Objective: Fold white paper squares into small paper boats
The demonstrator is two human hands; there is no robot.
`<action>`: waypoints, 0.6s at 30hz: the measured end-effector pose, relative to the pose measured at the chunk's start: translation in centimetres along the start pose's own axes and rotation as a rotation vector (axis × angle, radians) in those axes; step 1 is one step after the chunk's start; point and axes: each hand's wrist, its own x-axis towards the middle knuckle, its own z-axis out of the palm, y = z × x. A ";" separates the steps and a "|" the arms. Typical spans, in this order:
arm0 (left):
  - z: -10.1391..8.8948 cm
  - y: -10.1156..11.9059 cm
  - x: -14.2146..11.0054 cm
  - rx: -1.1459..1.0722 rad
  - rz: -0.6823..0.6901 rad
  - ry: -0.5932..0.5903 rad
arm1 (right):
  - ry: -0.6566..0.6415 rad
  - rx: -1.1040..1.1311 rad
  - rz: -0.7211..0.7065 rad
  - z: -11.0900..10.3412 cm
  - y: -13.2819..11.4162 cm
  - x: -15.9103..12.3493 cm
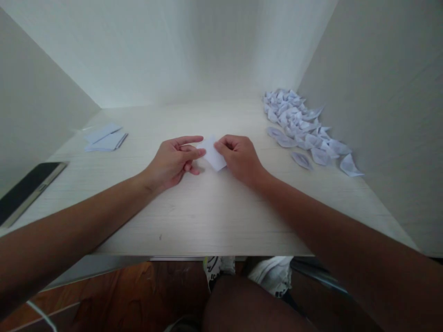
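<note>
A small white folded paper lies between my two hands at the middle of the pale wooden table. My left hand pinches its left edge with thumb and fingers, the index finger stretched out above. My right hand is curled, with thumb and fingers closed on the paper's right side.
A heap of several folded white paper pieces lies at the right along the side wall. A few flat paper sheets rest at the far left. A dark phone lies at the left edge. White walls enclose the table on three sides.
</note>
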 end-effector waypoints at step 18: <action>0.9 0.1 1.1 0.004 0.014 -0.034 | 0.020 0.112 0.060 0.0 0.4 1.1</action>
